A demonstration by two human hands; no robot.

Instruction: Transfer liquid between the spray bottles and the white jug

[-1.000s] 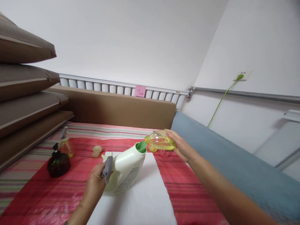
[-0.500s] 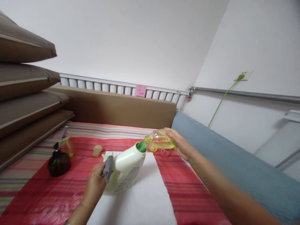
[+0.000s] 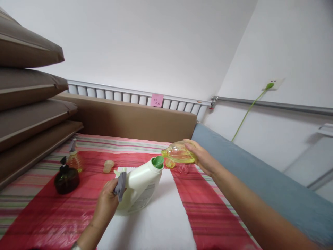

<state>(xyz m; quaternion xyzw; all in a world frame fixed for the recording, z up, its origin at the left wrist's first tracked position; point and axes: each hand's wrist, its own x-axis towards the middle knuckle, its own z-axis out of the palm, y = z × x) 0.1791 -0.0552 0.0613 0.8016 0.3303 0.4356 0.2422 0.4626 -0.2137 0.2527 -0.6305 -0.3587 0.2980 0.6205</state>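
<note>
My left hand (image 3: 108, 194) is closed at the handle side of a pale green plastic jug (image 3: 142, 185), by a grey trigger-shaped part (image 3: 120, 186) that partly covers the fingers. The jug leans up to the right, with a green spout (image 3: 157, 161) inside its open mouth. My right hand (image 3: 201, 156) wraps round the base of a clear yellow bottle (image 3: 179, 152), which lies nearly level. Its neck is right at the jug's mouth, and yellow liquid rests along its lower side. Whether liquid is flowing, I cannot tell.
A dark pump bottle (image 3: 66, 178) and a clear spray bottle (image 3: 74, 158) stand at left. Nearby lies a pale cap (image 3: 108, 166). A yellow ring-like piece (image 3: 170, 163) and a pink one (image 3: 183, 168) lie beyond the white cloth (image 3: 166, 222). Brown cushions (image 3: 31, 114) are stacked left.
Both hands, the jug and the yellow bottle hold almost the same pose. The whole view has shifted very slightly.
</note>
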